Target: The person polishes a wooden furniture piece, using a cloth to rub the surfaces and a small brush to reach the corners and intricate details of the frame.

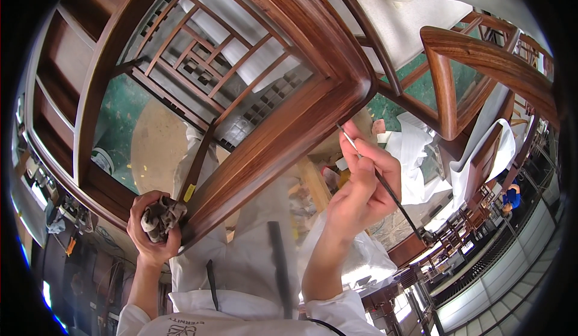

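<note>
Against glossy curved wooden frame (283, 131): thin brush (376, 173), crumpled rag (161, 215).

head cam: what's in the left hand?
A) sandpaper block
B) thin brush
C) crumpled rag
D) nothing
C. The left hand is closed around a crumpled, stained rag pressed against the lower edge of the dark wooden chair frame; the thin brush is in the right hand, its tip up near the frame's corner.
</note>
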A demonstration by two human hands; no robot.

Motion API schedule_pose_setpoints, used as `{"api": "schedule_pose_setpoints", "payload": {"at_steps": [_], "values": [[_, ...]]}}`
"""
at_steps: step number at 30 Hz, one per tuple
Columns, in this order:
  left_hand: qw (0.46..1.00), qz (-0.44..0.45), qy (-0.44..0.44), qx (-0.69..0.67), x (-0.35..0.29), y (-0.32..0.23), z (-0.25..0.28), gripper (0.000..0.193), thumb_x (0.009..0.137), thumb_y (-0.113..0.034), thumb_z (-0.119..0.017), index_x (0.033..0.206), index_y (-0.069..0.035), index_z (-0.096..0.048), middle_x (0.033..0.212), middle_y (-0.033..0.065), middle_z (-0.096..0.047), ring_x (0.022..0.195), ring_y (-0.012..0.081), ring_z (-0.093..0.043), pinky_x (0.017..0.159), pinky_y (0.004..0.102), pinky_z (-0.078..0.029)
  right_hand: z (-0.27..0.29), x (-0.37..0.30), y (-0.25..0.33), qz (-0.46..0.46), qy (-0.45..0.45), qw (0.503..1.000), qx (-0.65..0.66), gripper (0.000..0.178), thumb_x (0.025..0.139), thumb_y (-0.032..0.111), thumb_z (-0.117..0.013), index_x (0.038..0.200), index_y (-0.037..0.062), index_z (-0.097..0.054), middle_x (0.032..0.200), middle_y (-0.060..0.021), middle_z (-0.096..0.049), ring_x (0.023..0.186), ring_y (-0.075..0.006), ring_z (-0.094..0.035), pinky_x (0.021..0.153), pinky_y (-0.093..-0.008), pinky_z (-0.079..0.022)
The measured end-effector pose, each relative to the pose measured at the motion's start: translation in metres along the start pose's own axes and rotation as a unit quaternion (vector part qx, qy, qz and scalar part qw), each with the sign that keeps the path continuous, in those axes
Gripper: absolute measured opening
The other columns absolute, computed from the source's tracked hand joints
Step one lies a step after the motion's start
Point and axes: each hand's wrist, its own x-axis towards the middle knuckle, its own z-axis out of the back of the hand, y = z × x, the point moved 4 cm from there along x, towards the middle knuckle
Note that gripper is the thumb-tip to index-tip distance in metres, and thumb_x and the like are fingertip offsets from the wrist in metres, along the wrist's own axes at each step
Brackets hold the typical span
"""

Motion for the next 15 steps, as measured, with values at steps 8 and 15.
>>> {"api": "schedule_pose_setpoints", "payload": {"at_steps": [8,15], "values": [[1.000,0.003,-0.001,-0.002,0.0007,-0.0013,0.0003,0.048,0.064,-0.001,-0.059,0.112,0.004,-0.053,0.095,0.0174,-0.065,0.079,0.0250,-0.063,0.078,0.0310,-0.051,-0.0002,-0.0011,-0.0001,0.002,-0.002,1.000,-0.004,0.020,0.094,0.001,-0.044,0.097,-0.0140,-0.056,0.099,-0.0319,-0.066,0.100,-0.0395,-0.068,0.089,-0.0487,-0.059],[1.000,0.007,-0.005,-0.008,0.0007,-0.0016,-0.0001,0.048,0.065,0.000,-0.059,0.112,0.004,-0.054,0.094,0.0170,-0.065,0.079,0.0249,-0.063,0.078,0.0306,-0.051,-0.0022,-0.0016,0.0032,-0.001,-0.006,1.000,-0.005,0.020,0.093,0.002,-0.043,0.095,-0.0134,-0.056,0.100,-0.0326,-0.066,0.098,-0.0396,-0.068,0.089,-0.0465,-0.059]]}}
